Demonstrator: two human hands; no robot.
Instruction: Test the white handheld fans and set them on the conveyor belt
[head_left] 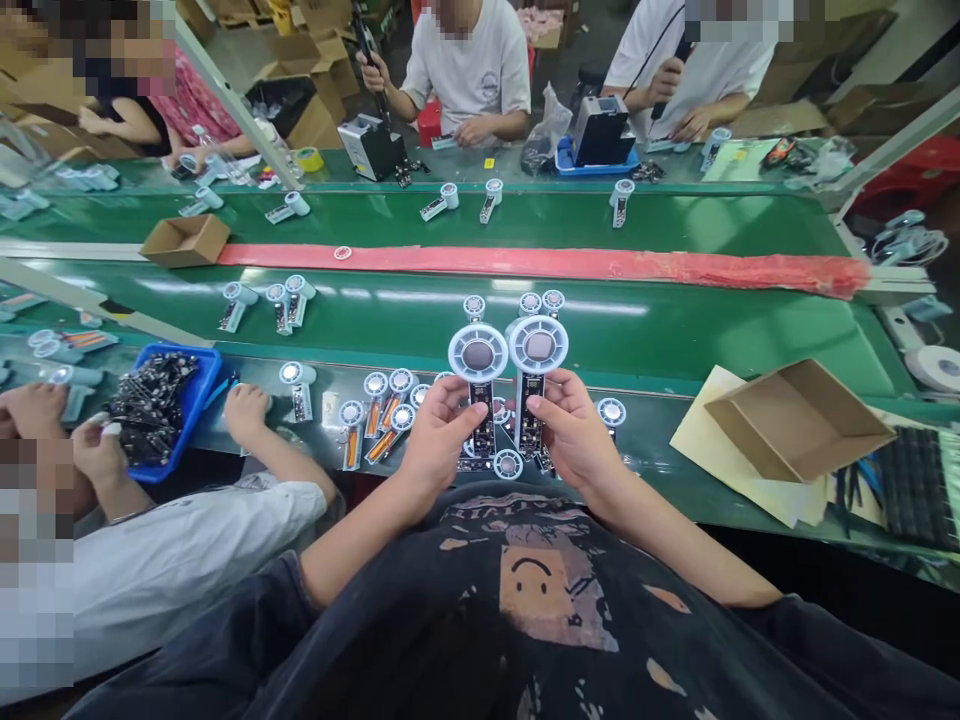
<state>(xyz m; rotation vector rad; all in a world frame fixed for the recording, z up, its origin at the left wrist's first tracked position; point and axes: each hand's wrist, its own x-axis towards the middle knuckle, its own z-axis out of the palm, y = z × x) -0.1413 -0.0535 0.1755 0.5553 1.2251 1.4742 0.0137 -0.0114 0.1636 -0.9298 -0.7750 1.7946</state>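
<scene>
My left hand (442, 425) is closed around a light-blue handheld fan (478, 352), its thumb on the dark circuit board in the handle. A second handheld fan (538, 345) of the same kind is gripped in my right hand (574, 425), thumb also against the board. Both fans are upright side by side, round heads at the top, close together. Behind and below them lie more fan units, such as one small round head (508, 464) near my shirt. Left of my left hand, several fan housings (386, 440) with orange parts rest on the bench.
A co-worker's arm (251, 415) reaches in from the left, near a blue tray (180, 440) of black circuit boards. An open cardboard box (799, 420) stands at the right. A green conveyor (390, 320) with scattered fans runs ahead; people sit across it.
</scene>
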